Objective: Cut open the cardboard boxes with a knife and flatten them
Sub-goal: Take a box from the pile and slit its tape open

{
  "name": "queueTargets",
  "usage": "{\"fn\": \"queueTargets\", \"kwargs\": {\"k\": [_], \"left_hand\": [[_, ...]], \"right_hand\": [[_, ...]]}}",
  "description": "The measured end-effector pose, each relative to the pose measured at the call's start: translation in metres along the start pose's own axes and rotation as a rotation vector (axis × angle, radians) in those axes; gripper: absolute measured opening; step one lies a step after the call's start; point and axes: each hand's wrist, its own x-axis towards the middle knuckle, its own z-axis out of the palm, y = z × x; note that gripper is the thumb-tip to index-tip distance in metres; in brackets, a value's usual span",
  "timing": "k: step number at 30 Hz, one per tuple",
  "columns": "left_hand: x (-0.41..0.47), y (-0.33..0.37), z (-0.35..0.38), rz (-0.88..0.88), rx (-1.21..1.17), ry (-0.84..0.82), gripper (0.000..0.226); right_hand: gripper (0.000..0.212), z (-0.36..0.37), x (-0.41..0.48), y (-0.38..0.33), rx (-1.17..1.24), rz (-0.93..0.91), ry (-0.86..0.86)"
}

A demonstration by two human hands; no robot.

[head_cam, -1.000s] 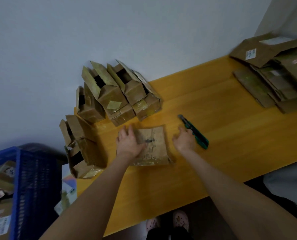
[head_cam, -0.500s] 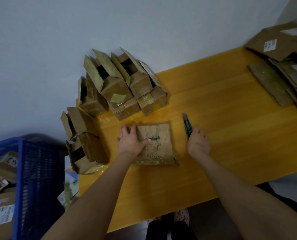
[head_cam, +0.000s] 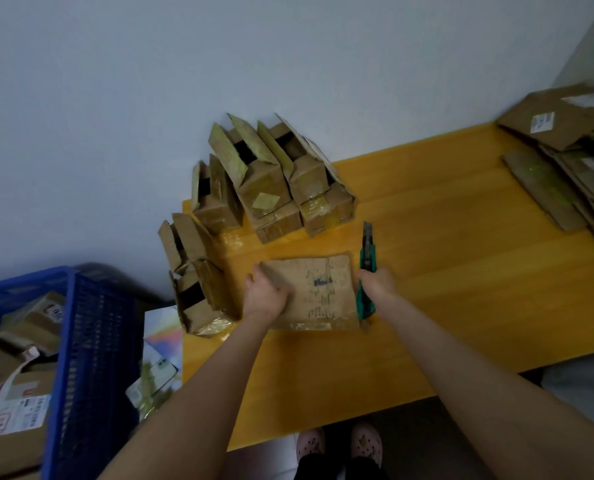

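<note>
Stacked open boxes [head_cam: 271, 188] sit behind and left of the flat box [head_cam: 323, 292] on the tabletop [head_cam: 462, 271]. On that box's left part the left hand [head_cam: 266, 293] lies flat, fingers straight — at its right edge the right hand [head_cam: 376, 285] grips the green knife [head_cam: 367, 261].

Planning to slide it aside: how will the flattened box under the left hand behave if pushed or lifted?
The flattened box lies thin and flat, so probably light and somewhat bendy when lifted by one edge. On the glossy table it likely slides easily.
</note>
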Motion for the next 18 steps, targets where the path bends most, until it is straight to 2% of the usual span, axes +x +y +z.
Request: {"fn": "queueTargets", "kwargs": {"k": [5,8,12,15,16,18], "left_hand": [[-0.004,-0.007,-0.004,-0.012,-0.107,-0.05,0.078],[-0.007,-0.011,-0.004,0.02,-0.085,-0.066,0.078],[-0.012,-0.015,0.0,0.159,0.095,-0.093,0.082],[-0.011,-0.017,0.002,0.297,0.276,-0.048,0.098],[-0.011,-0.018,0.002,0.299,0.291,-0.048,0.103],[-0.009,-0.017,0.003,0.189,0.152,-0.063,0.105]], "right_hand": [[0.036,0.002,-0.011,0.0,0.029,-0.026,-0.007],[0.038,0.002,-0.014,-0.001,0.015,-0.041,-0.006],[0.04,0.005,-0.019,-0.001,-0.043,-0.055,0.011],[0.04,0.005,-0.021,-0.001,-0.097,-0.055,0.039],[0.04,0.005,-0.022,-0.001,-0.103,-0.052,0.037],[0.04,0.005,-0.023,0.0,-0.099,-0.039,0.022]]}}
